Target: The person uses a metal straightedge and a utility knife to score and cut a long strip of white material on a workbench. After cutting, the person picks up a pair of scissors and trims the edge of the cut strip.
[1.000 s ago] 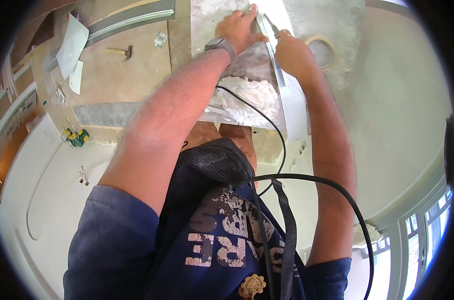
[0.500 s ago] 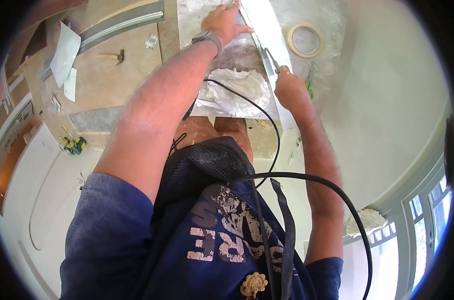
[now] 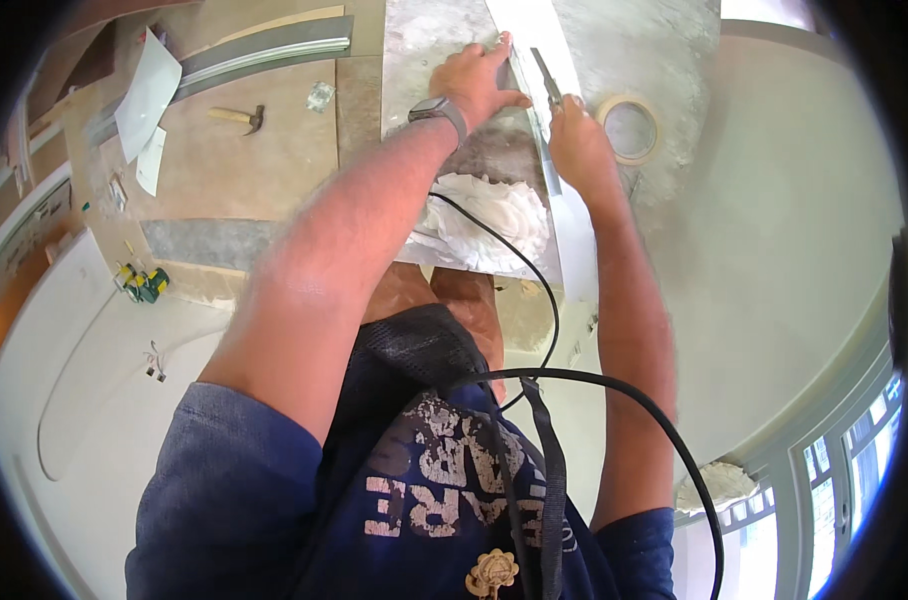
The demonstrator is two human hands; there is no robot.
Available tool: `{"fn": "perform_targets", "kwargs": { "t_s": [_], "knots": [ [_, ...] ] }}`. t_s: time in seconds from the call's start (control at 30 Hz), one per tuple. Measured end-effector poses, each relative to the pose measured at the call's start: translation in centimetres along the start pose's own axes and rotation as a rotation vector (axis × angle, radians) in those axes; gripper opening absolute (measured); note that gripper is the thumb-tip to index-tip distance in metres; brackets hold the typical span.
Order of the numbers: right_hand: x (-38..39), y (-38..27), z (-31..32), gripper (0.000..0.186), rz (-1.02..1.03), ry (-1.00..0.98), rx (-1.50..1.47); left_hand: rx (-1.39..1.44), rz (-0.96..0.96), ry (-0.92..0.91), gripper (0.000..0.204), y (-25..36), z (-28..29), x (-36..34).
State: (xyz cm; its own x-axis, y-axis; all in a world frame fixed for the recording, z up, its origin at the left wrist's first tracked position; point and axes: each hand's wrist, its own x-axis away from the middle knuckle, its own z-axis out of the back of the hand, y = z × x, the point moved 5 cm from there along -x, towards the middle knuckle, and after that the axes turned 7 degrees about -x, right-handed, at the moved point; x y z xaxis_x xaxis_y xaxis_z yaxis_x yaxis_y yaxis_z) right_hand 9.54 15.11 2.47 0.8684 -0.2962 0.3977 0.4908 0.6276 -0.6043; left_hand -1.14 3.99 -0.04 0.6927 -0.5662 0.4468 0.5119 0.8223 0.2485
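My left hand [image 3: 474,82] lies with fingers spread on the board [image 3: 404,50], its fingertips and thumb against the left edge of a long white strip [image 3: 576,245]. A narrow grey band [image 3: 551,178] runs along that edge; I cannot tell whether it is a straightedge. Closed round a slim grey tool that looks like a utility knife [image 3: 546,75], my right hand [image 3: 581,150] rests over the strip, the tool's tip pointing away from me. Nearer my body, a crumpled white cloth-like heap [image 3: 489,215] sits on the board.
A roll of masking tape [image 3: 657,130] lies right of my right hand. To the left are a hammer [image 3: 236,118], white paper pieces [image 3: 149,100] and long grey strips [image 3: 274,50]. A black cable [image 3: 614,378] loops across my front. Yellow-green tools [image 3: 144,284] sit lower left.
My right hand has moved the tool farther from me along the strip, closer to level with my left hand. The whole view has shifted slightly, and the green-handled scissors are now mostly hidden.
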Motion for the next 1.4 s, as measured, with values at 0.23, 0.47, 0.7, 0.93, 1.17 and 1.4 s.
{"fn": "perform_targets", "kwargs": {
  "t_s": [0.23, 0.47, 0.7, 0.93, 1.17, 1.4],
  "knots": [
    [-2.1, -0.2, -0.3, 0.019, -0.026, -0.056, -0.016, 0.004, -0.008, 0.018, 0.091, 0.0, 0.1, 0.1],
    [-2.5, -0.8, -0.2, 0.023, -0.078, -0.104, -0.009, -0.016, 0.003, 0.004, 0.090, 0.1, 0.2, 0.2],
    [-3.3, -0.6, -1.0, 0.030, -0.100, -0.171, 0.070, -0.017, -0.019, 0.031, 0.090, 0.0, 0.0, 0.2],
    [-2.8, -2.7, 0.9, 0.032, -0.232, -0.258, 0.055, 0.023, -0.005, -0.001, 0.087, 0.0, 0.4, 0.2],
    [-1.5, -1.7, 0.4, 0.029, -0.230, -0.267, 0.046, -0.006, 0.006, -0.031, 0.088, 0.2, 0.3, 0.1],
    [1.9, 0.3, -0.3, 0.026, -0.236, -0.273, 0.085, -0.027, 0.000, -0.011, 0.088, 0.3, 0.3, 0.2]
  ]
}}
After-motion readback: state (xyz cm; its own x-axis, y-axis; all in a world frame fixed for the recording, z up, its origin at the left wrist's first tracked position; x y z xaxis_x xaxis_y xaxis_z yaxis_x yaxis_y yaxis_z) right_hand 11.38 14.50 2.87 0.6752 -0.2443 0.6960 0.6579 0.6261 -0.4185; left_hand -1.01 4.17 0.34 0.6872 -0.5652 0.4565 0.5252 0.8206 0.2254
